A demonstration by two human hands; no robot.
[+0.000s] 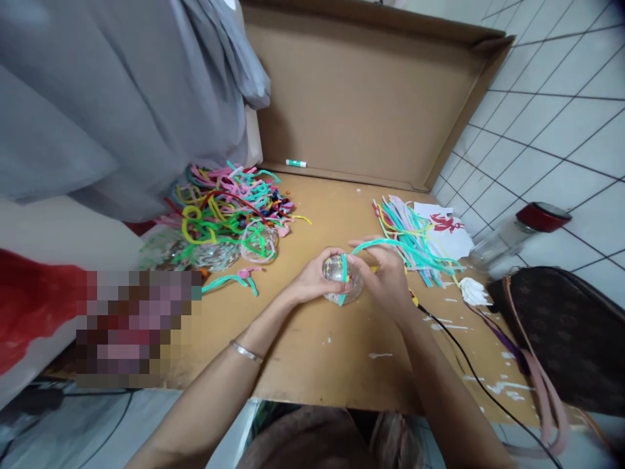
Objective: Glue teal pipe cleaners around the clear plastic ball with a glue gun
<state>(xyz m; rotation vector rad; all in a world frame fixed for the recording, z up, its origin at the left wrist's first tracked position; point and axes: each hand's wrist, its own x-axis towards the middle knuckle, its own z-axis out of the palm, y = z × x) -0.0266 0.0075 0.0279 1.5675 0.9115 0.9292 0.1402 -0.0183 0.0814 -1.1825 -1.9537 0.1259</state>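
Right now, holding clear, round, glossy plastic-looking ball (334, 268) at mid-desk, btwn both grips. Wrapped snugly round its 9 o'clock side w/ L grip (312, 277), thumb across front. At ball's 3 o'clock, R grip (389, 279) w/ thumb + fingers nearly together, apparently pinching long, soft, fuzzy-looking turquoise strip (366, 245); exact contact partly hidden.

Key relation: strip's long axis, in a shallow arc from ball's 1 o'clock out over R grip, toward btwn 2 and 3; R grip nearer. Far end hard to tell apart from bundle beyond. Also on ball's front, 12 to 6, narrow turquoise band (344, 266); can't tell if same piece.

At 10 from ball, tangled heap of multicol. fuzzy strips (224, 202), bendy + looped, w/ clear shiny plastic pieces (215, 255) just below. At 2, straighter, loosely parallel bundle of turquoise, pink + yellow strips (407, 238), next to flat white paper w/ red figure (456, 245). Near 3, clear cylindrical bottle w/ dark-red lid (502, 242); just past 3, dark-brown patterned bag (571, 332). Toward 4, thin black cord (449, 333). Underneath, smooth tan desk (293, 365) w/ whitish smears at 4.
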